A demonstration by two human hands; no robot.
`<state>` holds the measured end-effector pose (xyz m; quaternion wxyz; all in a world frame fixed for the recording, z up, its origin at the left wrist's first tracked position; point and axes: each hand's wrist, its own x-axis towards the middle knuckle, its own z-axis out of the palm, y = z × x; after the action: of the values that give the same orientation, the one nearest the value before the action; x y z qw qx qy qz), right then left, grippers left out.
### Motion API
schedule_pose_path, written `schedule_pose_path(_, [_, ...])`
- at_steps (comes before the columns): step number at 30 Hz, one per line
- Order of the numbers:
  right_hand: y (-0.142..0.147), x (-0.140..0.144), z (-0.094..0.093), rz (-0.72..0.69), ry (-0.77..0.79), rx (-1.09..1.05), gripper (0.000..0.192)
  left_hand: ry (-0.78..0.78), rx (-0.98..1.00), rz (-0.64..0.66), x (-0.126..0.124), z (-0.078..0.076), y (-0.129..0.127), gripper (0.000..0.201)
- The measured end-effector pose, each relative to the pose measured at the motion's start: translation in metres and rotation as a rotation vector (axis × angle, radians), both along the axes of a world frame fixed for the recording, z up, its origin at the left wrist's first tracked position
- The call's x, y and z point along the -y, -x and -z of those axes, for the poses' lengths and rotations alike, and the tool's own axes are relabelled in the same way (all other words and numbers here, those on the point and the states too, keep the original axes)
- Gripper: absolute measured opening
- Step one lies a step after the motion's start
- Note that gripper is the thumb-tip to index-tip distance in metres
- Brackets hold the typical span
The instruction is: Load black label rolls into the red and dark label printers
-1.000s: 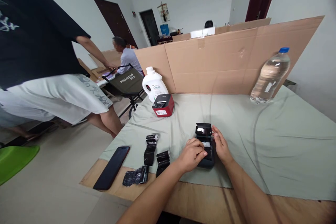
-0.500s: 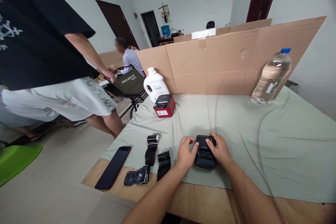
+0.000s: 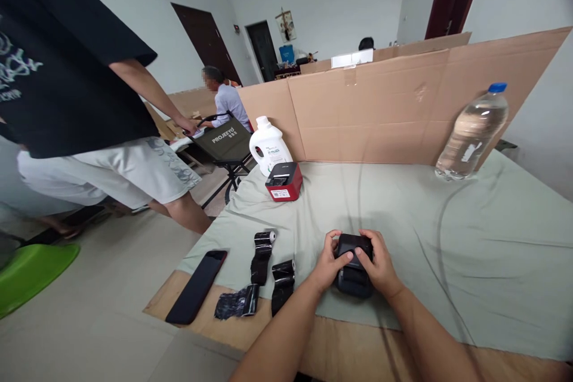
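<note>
**Gripping a small black device with both hands**

Cupping the black device (image 3: 353,256) from either side, the left hand (image 3: 329,262) and right hand (image 3: 380,262) are clamped on it, thumbs pressed on its closed top, near the front edge of the grey-green cloth (image 3: 403,215). Just to the left lie black ribbon rolls (image 3: 268,262) and a dark phone (image 3: 197,286). Farther back stand a red-and-black printer (image 3: 283,182), a white jug (image 3: 268,144) and a water bottle (image 3: 472,131) against a cardboard screen (image 3: 380,113). A person in a black shirt (image 3: 67,59) stands at left.
</note>
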<state>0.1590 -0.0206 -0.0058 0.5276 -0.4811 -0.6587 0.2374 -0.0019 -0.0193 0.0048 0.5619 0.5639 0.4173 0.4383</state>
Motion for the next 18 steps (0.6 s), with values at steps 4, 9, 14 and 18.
schedule_pose_path(4, [0.0026,-0.0043,0.0049,-0.006,0.281,-0.195,0.055,0.071,0.143,-0.085,0.0003,0.0015,-0.0016,0.072])
schedule_pose_path(9, [0.0016,-0.0093,0.0034,-0.073,0.438,-0.294,0.056,0.156,0.289,-0.160,0.0006,0.0023,-0.0049,0.069])
schedule_pose_path(14, [0.0016,-0.0106,0.0045,-0.054,0.418,-0.337,0.057,0.170,0.315,-0.158,-0.0011,-0.0009,-0.0043,0.069])
schedule_pose_path(18, [0.0013,-0.0107,0.0048,-0.065,0.384,-0.315,0.056,0.159,0.315,-0.155,-0.0013,-0.0027,-0.0040,0.070])
